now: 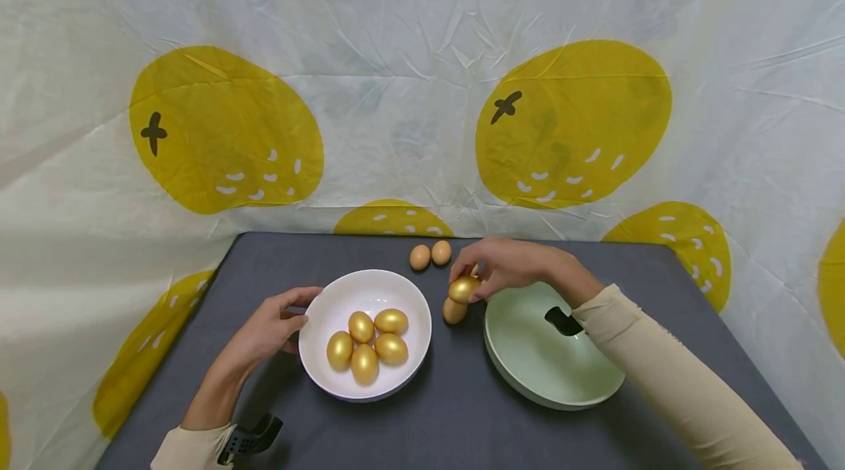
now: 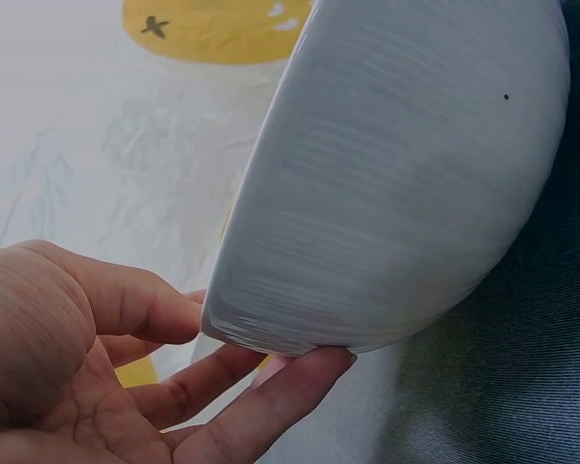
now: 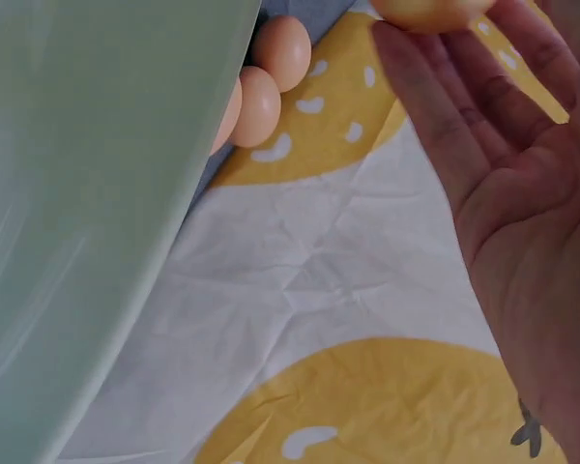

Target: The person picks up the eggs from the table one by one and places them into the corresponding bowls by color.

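Observation:
My left hand (image 1: 264, 327) holds the left side of a white bowl (image 1: 412, 309), its fingers curved against the rim and outer wall. Several golden eggs (image 1: 364, 364) lie in that bowl. In the right wrist view, the bowl's contents are out of sight. Between the thumb and fingers of my right hand (image 1: 505, 265) a golden egg (image 1: 464, 289) is pinched, overlapping a brown egg (image 1: 453, 311) in the head view. Under my right forearm stands a pale green bowl (image 1: 521, 338), partly covered by the arm.
Two brown eggs (image 1: 430, 256) sit side by side near the back of the dark table (image 1: 449, 426). Brown eggs (image 3: 269, 77) also show past the green bowl's rim in the right wrist view. Behind the table hangs a white cloth (image 1: 396, 133) printed with yellow fruit. Black wrist straps (image 1: 251, 441) are worn.

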Motion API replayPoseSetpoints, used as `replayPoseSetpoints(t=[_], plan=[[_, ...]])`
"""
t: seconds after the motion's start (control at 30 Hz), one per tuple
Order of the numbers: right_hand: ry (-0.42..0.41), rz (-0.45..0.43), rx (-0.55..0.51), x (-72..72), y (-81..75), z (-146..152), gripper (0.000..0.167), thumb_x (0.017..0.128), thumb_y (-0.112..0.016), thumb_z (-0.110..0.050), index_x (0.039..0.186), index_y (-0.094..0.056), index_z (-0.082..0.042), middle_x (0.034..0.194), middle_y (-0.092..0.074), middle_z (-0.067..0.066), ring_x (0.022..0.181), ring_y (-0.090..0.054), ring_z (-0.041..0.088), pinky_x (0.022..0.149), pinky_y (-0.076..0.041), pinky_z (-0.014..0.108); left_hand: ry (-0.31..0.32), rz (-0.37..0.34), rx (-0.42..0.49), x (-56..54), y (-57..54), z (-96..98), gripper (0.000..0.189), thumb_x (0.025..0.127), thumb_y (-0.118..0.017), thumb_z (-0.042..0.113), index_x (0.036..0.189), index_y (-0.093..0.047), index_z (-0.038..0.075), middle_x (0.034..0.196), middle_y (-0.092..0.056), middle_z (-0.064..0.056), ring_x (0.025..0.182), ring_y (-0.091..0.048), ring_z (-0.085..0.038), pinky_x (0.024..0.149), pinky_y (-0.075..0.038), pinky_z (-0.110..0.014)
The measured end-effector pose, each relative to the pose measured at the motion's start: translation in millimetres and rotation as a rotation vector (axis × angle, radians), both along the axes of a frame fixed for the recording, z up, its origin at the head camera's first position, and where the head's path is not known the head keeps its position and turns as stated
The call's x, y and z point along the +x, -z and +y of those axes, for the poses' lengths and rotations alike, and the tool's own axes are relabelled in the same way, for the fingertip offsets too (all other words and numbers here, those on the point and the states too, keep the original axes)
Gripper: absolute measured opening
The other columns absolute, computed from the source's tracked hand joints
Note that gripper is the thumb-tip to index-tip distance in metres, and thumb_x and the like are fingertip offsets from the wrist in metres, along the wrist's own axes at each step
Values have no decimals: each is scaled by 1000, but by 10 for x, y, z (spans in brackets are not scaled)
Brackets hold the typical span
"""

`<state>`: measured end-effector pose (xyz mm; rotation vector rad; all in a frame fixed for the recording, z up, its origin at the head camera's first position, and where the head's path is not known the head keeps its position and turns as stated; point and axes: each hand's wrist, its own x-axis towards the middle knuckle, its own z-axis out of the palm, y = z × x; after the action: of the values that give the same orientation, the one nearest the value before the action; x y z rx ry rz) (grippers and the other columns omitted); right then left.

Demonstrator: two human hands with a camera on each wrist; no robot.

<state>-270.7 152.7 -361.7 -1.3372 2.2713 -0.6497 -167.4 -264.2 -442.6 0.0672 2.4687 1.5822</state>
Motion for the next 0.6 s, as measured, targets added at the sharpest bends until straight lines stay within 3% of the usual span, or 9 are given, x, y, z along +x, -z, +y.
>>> replayPoseSetpoints(t=[0.17,0.3,0.6], plan=[[29,-52,-87,-47,30,37,37,89,-80,-25,124,-69,-23,122,-67,-9,114,-62,14,95,-56,34,7,-1,5,4,5,-4,50,99,-57,3,148,-51,9,137,-55,-21,104,-66,-31,66,-62,-44],[22,-87,-157,-72,37,46,37,88,-81,-18,122,-68,-21,120,-66,-7,113,-62,16,95,-56,34,9,0,19,14,3,-3,50,99,-58,4,148,-50,8,137,-55,-21,104,-66,-32,66,-62,-45],[-8,-95,-279,-78,4,35,41,88,-81,-17,126,-67,-19,128,-63,-1,115,-62,19,93,-57,41,4,2,18,22,-8,6,50,98,-58,2,147,-50,7,136,-56,-22,103,-66,-32,65,-62,-45]])
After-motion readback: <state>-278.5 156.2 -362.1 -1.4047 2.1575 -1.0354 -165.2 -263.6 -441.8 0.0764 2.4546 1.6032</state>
